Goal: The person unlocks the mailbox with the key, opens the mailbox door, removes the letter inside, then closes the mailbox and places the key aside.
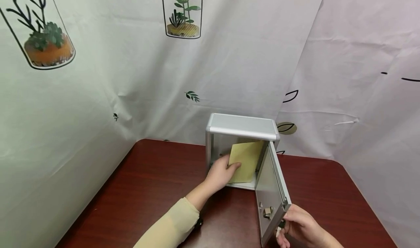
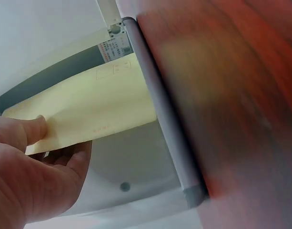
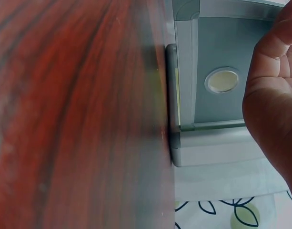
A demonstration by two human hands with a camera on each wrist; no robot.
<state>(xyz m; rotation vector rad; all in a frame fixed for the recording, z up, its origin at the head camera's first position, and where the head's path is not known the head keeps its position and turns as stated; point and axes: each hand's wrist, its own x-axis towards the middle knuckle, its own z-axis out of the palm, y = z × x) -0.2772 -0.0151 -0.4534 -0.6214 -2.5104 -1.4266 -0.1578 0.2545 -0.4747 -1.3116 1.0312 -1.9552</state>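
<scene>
Cream fabric of a sleeve (image 1: 170, 226) slants in from the bottom edge, cutting off the rest of the arm; a small black object (image 1: 198, 224) is half hidden under the cuff, too little of it showing for me to identify. To the right, the person's right hand (image 1: 302, 222) curls its fingers round the free edge of a silver-framed door (image 1: 270, 188), which swings out toward us. A small key (image 1: 278, 232) shows beside those fingers; whether they also pinch it, I cannot tell. The lock (image 1: 267, 212) sits on the door's inner face.

Farther in, the left hand (image 1: 221, 173) holds a yellow envelope (image 1: 247, 162) within the open metal box (image 1: 241, 122), thumb across its face, the other fingers largely behind the paper. The envelope stands on end, its long axis running up and down with a slight lean right, and its printed squares lie at the end by the bottom rim. That print is too small to read, as is a label (image 2: 116, 50) inside. The door hides part of the box's right interior.

Under everything lies a reddish-brown tabletop (image 1: 157, 189); beyond hangs creased white sheeting (image 1: 249, 58), its printed plant jars (image 1: 182, 14) cropped at the top.
</scene>
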